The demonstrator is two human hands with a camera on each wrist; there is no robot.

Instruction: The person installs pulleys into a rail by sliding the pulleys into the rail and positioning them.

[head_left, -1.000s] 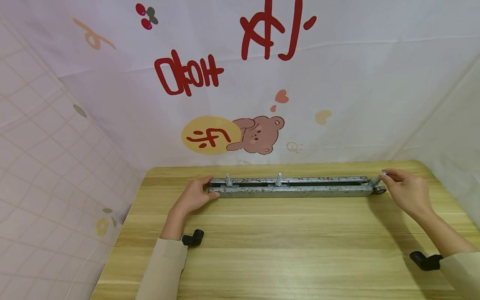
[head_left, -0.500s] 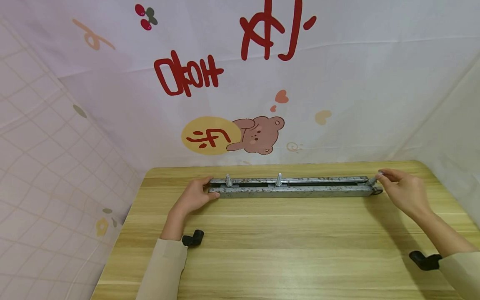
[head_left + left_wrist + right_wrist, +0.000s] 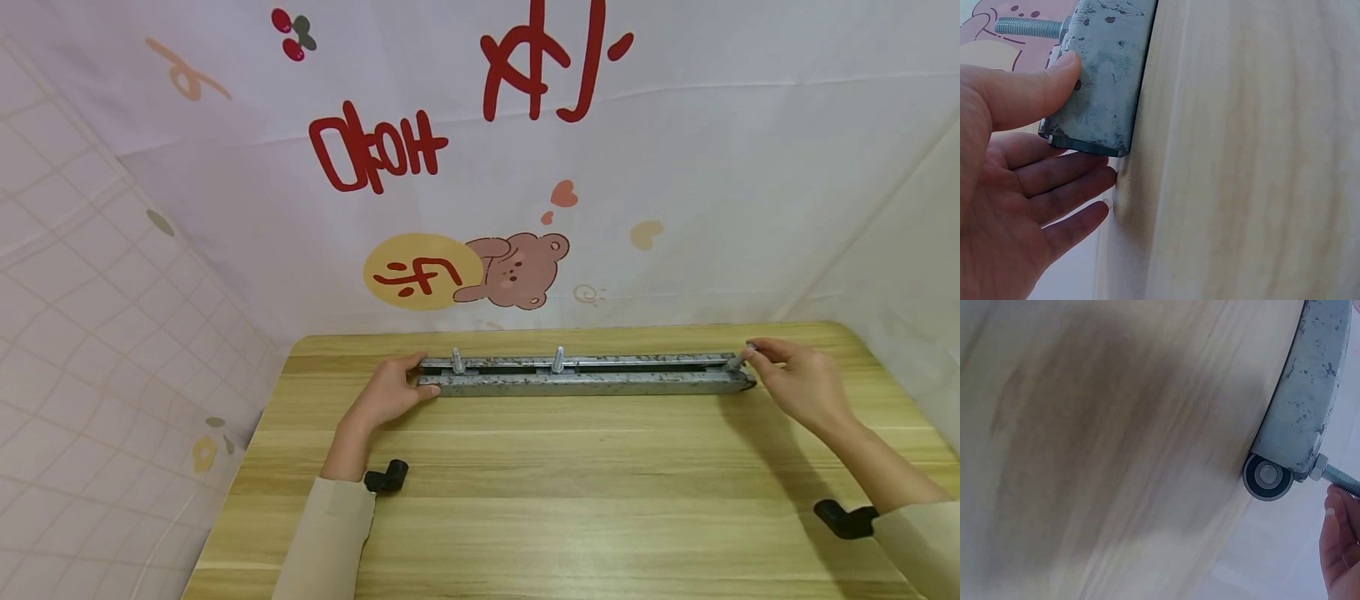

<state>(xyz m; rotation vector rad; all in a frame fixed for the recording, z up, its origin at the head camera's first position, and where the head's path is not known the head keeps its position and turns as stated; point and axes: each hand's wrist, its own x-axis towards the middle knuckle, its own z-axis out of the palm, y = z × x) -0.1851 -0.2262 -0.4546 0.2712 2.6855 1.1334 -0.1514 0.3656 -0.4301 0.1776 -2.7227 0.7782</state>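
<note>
A long grey metal channel rail [image 3: 585, 385] with a slot along its top lies across the table's back. At its left end my left hand [image 3: 386, 392] grips it, thumb on the front wall, fingers at the back and end. Two threaded bolts stand up from the slot, a left bolt [image 3: 457, 361] and a second bolt [image 3: 558, 360]. My right hand [image 3: 810, 387] pinches the tilted bolt [image 3: 738, 361] of a roller at the rail's right end. In the right wrist view its wheel [image 3: 1267, 477] sits partly inside the rail's end, partly sticking out.
The wood-grain table [image 3: 570, 500] extends in front of the rail. A white printed cloth [image 3: 675, 167] hangs close behind, and more cloth closes in the left and right sides. Black camera mounts [image 3: 387, 476] jut from both wrists.
My right hand has moved left with the roller, whose wheel has gone from outside the rail's right end to partly within it. My left hand and the rail have stayed put.
</note>
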